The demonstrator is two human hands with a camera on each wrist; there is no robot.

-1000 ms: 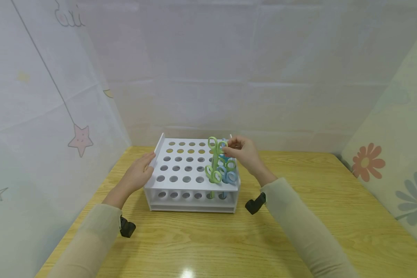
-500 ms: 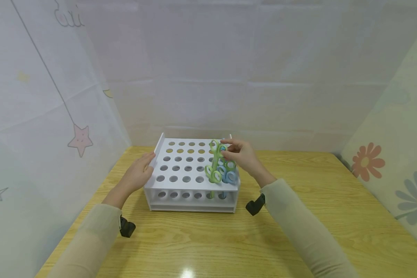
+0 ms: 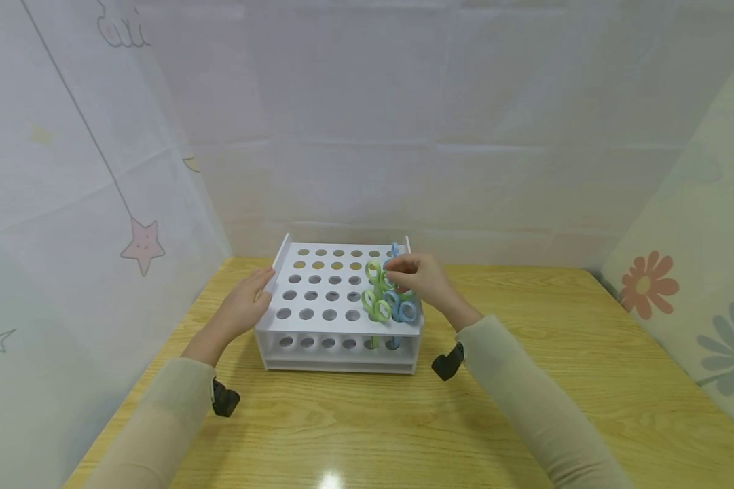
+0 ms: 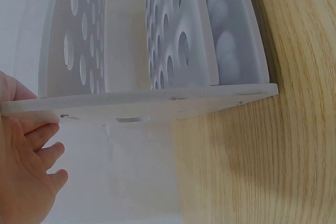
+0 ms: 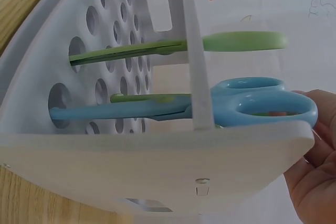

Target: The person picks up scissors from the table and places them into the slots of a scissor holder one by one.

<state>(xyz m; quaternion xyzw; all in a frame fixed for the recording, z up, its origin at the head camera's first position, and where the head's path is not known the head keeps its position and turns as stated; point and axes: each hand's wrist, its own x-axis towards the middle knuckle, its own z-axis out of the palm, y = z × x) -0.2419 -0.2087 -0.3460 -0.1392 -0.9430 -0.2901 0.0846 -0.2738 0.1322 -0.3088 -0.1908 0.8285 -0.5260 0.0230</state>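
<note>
A white rack (image 3: 336, 329) with rows of round holes stands on the table. My left hand (image 3: 242, 302) grips its left side panel, thumb on one face and fingers on the other in the left wrist view. With my right hand (image 3: 424, 275) I pinch the handle of green scissors (image 3: 379, 284), which stand in the rack's right part, partly hidden by the hand. Before them, another pair of green scissors (image 3: 374, 314) and blue scissors (image 5: 252, 100) sit blades down in front-row holes. Further blue scissors (image 3: 394, 250) show behind my right fingers.
The rack's left and middle holes hold nothing. Its raised side panels (image 5: 157, 166) stand above the top plate. A wooden table (image 3: 525, 353) extends right and forward, and a pale cloth (image 3: 464, 122) hangs behind.
My right hand has moved down and slightly left, lowering the green scissors so their handle sits nearer the rack's top. My left hand has stayed on the side panel.
</note>
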